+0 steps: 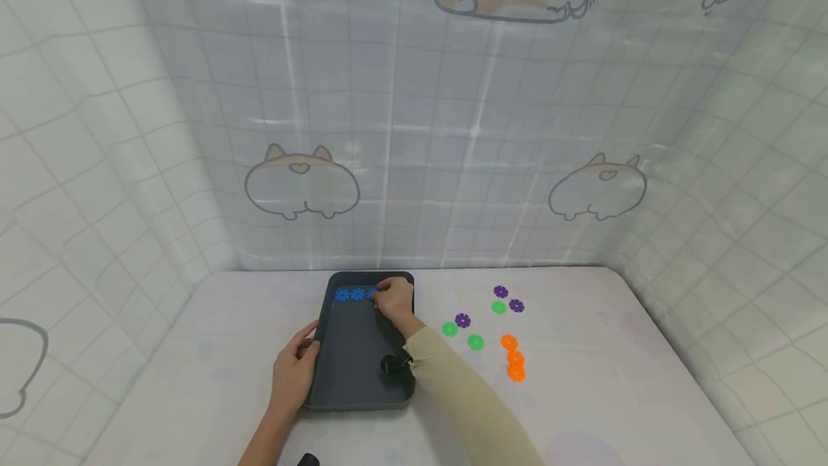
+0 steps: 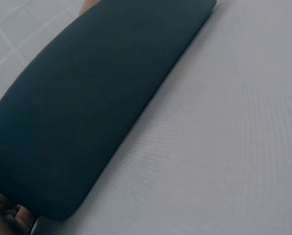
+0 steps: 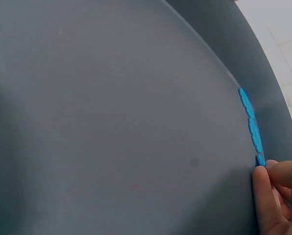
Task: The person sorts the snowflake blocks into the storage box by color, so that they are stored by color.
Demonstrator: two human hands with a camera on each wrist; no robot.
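A dark grey tray (image 1: 356, 380) lies on the table, tilted nowhere in the head view. Along its far wall runs a row of blue flower-shaped discs (image 1: 358, 295), three in sight. My right hand (image 1: 393, 300) pinches the rightmost blue disc (image 3: 260, 160) between thumb and fingertips, down at the tray floor, and partly covers it. My left hand (image 1: 294, 372) holds the tray's left side, its thumb by the rim. In the left wrist view the tray's outer wall (image 2: 97, 98) fills much of the picture, with a few fingers (image 2: 23, 215) at its lower corner.
Right of the tray lie loose flower-shaped discs: purple ones (image 1: 462, 320), green ones (image 1: 476, 341) and an orange group (image 1: 515, 359), partly overlapping. A patterned curtain (image 1: 414, 128) rises behind the table. A small black object (image 1: 308, 459) shows at the bottom edge.
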